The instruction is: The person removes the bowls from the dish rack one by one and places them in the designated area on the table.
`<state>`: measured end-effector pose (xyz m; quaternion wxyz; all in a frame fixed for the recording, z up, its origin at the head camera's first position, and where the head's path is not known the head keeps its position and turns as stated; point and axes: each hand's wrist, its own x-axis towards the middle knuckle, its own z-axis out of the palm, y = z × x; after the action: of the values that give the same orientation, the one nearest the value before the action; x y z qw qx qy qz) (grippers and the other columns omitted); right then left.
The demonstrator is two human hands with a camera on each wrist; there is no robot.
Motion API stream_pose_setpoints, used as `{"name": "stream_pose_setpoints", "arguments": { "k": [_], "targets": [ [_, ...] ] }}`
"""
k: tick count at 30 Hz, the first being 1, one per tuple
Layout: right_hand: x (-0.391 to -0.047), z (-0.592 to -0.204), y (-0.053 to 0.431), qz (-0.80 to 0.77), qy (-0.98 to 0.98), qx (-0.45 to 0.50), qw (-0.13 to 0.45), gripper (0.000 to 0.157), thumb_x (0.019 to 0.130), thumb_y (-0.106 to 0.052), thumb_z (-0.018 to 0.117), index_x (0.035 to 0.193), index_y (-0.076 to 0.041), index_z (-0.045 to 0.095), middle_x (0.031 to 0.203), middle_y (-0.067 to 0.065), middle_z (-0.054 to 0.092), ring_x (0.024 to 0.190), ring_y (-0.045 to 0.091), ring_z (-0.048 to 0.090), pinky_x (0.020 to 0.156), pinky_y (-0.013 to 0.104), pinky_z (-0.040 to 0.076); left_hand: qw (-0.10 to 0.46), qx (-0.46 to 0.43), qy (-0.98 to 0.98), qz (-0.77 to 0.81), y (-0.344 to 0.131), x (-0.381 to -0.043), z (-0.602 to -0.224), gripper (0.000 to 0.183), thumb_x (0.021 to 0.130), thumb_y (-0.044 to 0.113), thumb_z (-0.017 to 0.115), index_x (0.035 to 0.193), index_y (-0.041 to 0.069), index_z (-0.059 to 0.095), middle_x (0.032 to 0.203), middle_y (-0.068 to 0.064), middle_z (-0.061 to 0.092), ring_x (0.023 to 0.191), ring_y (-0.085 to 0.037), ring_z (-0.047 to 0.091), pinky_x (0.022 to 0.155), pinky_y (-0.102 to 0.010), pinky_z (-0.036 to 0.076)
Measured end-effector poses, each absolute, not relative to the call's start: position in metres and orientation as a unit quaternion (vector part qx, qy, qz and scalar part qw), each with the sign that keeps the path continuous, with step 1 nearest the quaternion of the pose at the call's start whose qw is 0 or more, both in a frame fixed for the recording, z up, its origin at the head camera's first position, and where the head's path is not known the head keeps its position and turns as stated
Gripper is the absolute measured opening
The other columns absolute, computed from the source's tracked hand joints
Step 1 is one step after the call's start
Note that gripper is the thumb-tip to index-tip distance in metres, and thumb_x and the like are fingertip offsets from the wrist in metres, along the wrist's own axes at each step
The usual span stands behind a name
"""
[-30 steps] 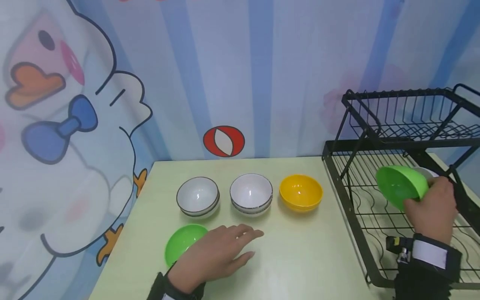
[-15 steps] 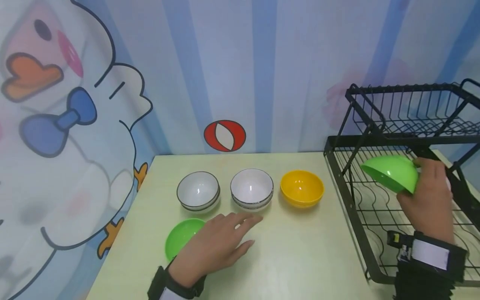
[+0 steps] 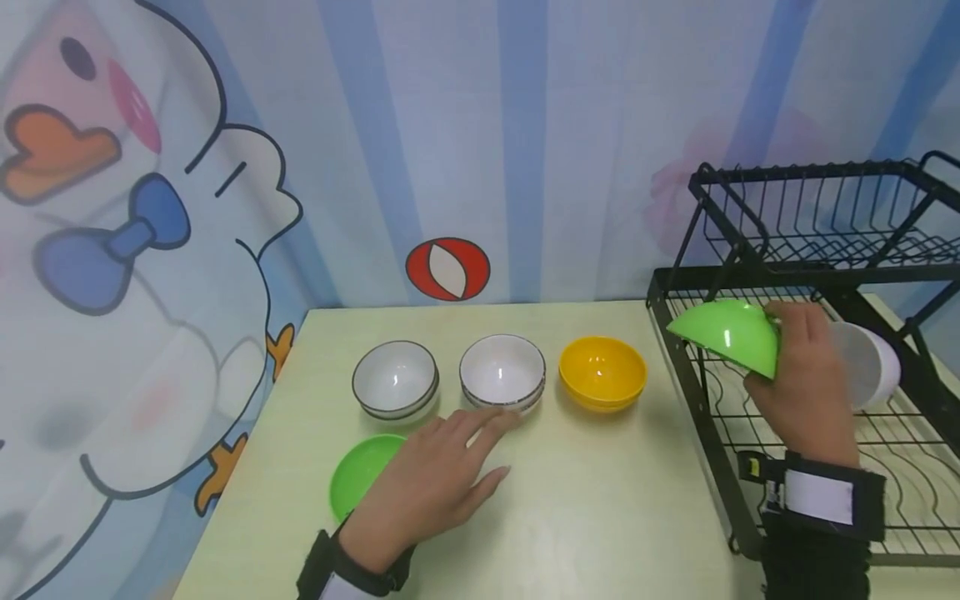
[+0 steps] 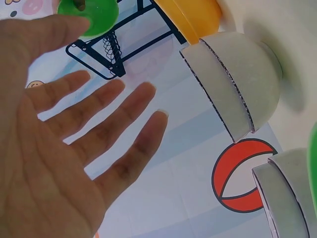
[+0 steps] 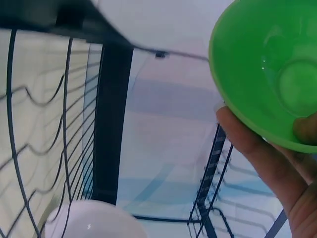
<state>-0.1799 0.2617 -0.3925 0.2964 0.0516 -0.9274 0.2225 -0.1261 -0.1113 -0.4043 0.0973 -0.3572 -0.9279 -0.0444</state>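
Note:
My right hand (image 3: 810,387) pinches a green bowl (image 3: 731,333) by its rim, the bowl tilted with its underside up, over the left part of the rack's lower tier. In the right wrist view the thumb presses inside the green bowl (image 5: 277,74) and the fingers lie outside. A white bowl (image 3: 870,367) leans in the rack just right of that hand. My left hand (image 3: 427,483) hovers with fingers spread, holding nothing. It partly covers a second green bowl (image 3: 363,475) on the table, and its fingertips overlap the front of a stack of white bowls (image 3: 502,371).
Another stack of dark-rimmed white bowls (image 3: 395,379) stands at the left, and yellow bowls (image 3: 602,373) stand at the right of the row. The black two-tier wire dish rack (image 3: 690,433) fills the right side. A printed backdrop (image 3: 585,150) rises behind the table.
My right hand has moved left with the green bowl, turning its underside up and uncovering the white bowl in the rack. The left hand stays almost where it was.

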Motion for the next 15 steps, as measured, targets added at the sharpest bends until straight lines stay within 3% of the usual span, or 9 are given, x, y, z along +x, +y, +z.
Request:
{"name": "stream_pose_setpoints", "arguments": {
  "k": [7,15],
  "targets": [
    [-0.183,-0.393,0.242,0.243,-0.921,0.088,0.291,0.082,0.052,0.031,0.062,0.124,0.003,0.035,0.117,0.029,0.038,0.098,0.052,0.045,0.083,0.071,0.040,0.127,-0.345,-0.929,-0.045,-0.112,-0.125,-0.402,0.063,0.092,0.041,0.055,0.145,0.017,0.032,0.136,-0.005,0.050,0.115,-0.021,0.049,0.089,-0.044,0.051],
    [-0.189,-0.392,0.220,0.253,-0.907,0.161,0.296,0.077,0.051,0.030,0.065,0.118,-0.001,0.038,0.112,0.025,0.039,0.094,0.043,0.044,0.082,0.066,0.045,0.151,-0.328,-0.931,-0.051,-0.112,-0.125,-0.399,0.064,0.091,0.042,0.055,0.145,0.017,0.032,0.138,-0.006,0.047,0.115,-0.020,0.049,0.091,-0.043,0.049]
  ]
}}
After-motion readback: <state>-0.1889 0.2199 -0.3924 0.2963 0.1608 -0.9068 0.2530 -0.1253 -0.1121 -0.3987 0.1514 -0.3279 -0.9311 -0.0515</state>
